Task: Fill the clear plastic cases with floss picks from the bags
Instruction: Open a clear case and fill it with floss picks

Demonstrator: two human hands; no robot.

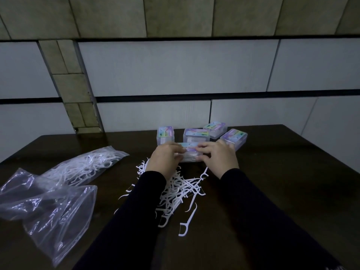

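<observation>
Clear plastic, with a pastel label on its lid, makes up the case [190,154] that both hands hold at the middle of the dark wooden tabletop [272,172]. The left hand [165,157] grips its left end with curled fingers, and the right hand [218,155] grips its right end the same way; white picks show through its front wall. Just behind it stand four more labelled cases: one at the left [165,134], one at the centre [196,135], one farther back [215,129] and one at the right [234,137]. Near the person, under and between the black sleeves, lies a loose heap of white floss picks [181,191], with a single pick [188,223] apart at its near edge. To the left lies a clear bag [81,166] with picks inside it, and nearer, overlapping it, a crumpled clear bag [54,215] whose contents I cannot tell.
</observation>
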